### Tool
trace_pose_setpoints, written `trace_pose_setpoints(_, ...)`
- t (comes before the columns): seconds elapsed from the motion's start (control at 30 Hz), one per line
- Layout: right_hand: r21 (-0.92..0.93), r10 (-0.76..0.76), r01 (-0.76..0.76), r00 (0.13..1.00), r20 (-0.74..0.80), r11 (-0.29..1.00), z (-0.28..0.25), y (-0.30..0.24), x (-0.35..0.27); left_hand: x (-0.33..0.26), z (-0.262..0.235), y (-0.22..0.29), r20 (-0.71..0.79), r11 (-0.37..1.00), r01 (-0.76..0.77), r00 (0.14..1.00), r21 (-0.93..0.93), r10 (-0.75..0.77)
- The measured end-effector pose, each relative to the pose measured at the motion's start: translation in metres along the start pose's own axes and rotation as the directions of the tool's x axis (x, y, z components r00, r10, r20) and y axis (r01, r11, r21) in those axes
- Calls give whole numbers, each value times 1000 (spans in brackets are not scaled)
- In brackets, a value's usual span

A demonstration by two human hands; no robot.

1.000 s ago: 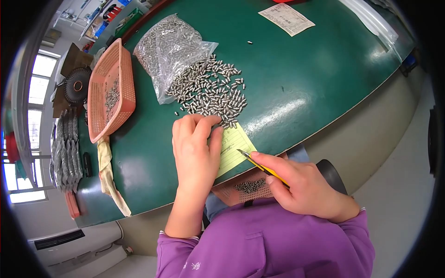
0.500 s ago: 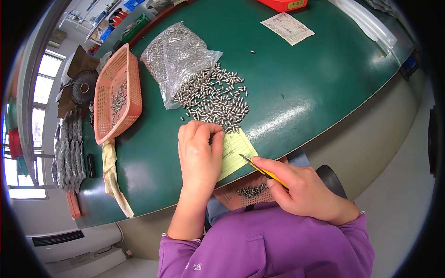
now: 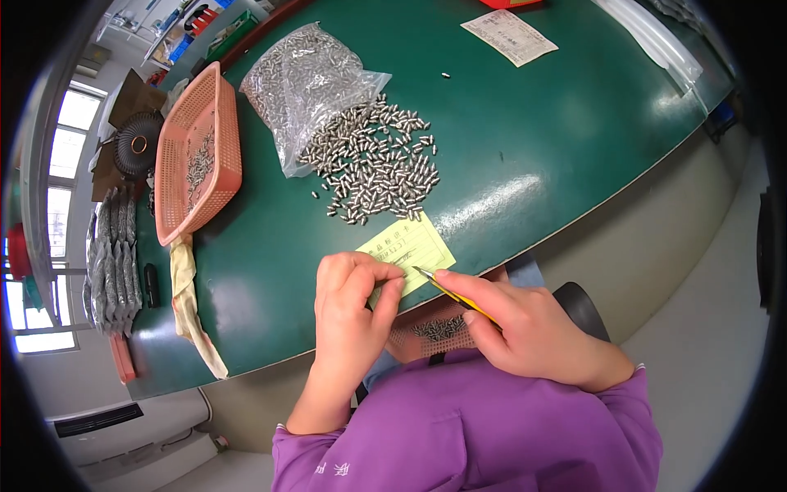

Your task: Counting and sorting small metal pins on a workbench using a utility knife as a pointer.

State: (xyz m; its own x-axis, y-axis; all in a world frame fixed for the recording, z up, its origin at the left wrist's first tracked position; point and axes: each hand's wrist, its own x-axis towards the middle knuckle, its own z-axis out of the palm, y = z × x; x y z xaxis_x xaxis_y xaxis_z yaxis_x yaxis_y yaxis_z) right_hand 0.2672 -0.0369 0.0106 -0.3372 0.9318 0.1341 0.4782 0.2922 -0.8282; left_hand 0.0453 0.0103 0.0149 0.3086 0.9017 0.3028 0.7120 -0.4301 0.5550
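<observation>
My left hand (image 3: 352,291) is over the lower left part of a yellow-green card (image 3: 429,246) with handwriting on it. Its thumb and forefinger are pinched together; whatever they hold is too small or hidden to name. In my right hand (image 3: 533,324) is a slim craft knife (image 3: 461,298) with a yellow and black handle. The knife's pointed tip is just above the card, close to the left fingertips. Beyond the card lies a loose pile of small metal pins (image 3: 381,176), spilling from a clear plastic bag (image 3: 307,90) full of the same parts.
Left of the pile a pink plastic basket (image 3: 228,164) holds some parts, with a cream cloth strip (image 3: 187,307) hanging from its near end. Filled bags (image 3: 115,258) stand at the far left. A second basket (image 3: 402,351) is below the table edge. A printed slip (image 3: 510,37) lies far right.
My left hand has drawn back from the edge of the metal pile toward me, uncovering more of the card. The knife tip has shifted slightly left, nearer the left fingertips.
</observation>
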Motion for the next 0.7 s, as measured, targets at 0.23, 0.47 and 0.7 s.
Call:
trace_pose_setpoints(0.23, -50, 21, -19, 1000, 24, 999, 4, -5, 2, -1, 3, -4, -35, 1000, -1, 999, -28, 0)
trace_pose_setpoints(0.47, -100, -32, 33, 999, 12, 994, 6, -9, 1, -2, 4, -5, -26, 1000, 15, 1000, -25, -16)
trace_pose_setpoints(0.7, -135, -56, 60, 998, 32, 989, 9, -6, 1, 0, 4, -5, -33, 1000, -13, 999, -25, 12)
